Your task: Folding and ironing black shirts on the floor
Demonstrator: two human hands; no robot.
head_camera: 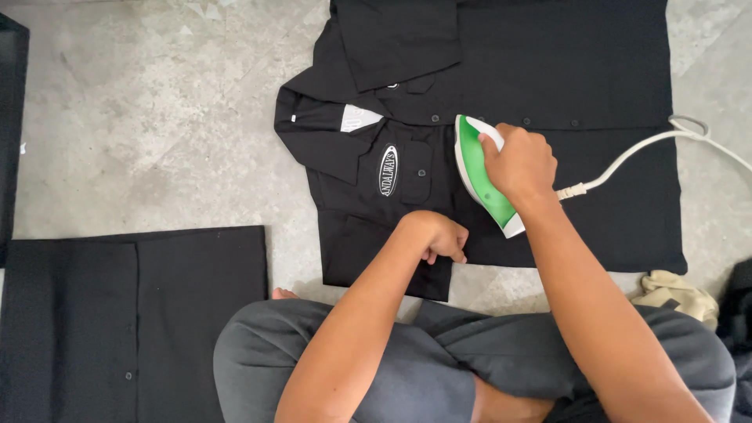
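A black shirt [501, 94] is laid flat on a concrete floor [157, 117], seen from above by a person seated cross-legged in grey trousers [439, 368]. A green & white iron [479, 176] is gripped by the right hand [518, 163], fingers closed round the handle, w/ the iron resting on the shirt front just beside the button placket. A white cord [634, 153] is run from behind the right hand out to the right, across the shirt's edge & onto the floor.

The left hand [440, 235] is curled into a loose fist & pressed knuckles-down on the shirt's lower edge, just below & left of the iron; nothing is seen held in it. Left of both hands, the shirt's chest pocket w/ an oval badge [388, 170] is shown, & beyond it the collar w/ a white label [360, 117]. One short sleeve is folded over the shirt, above the hands.

Well left of the left hand, a second folded black garment [133, 313] is laid on the floor. Right of the right forearm, a crumpled beige cloth [677, 294] is seen by the knee.
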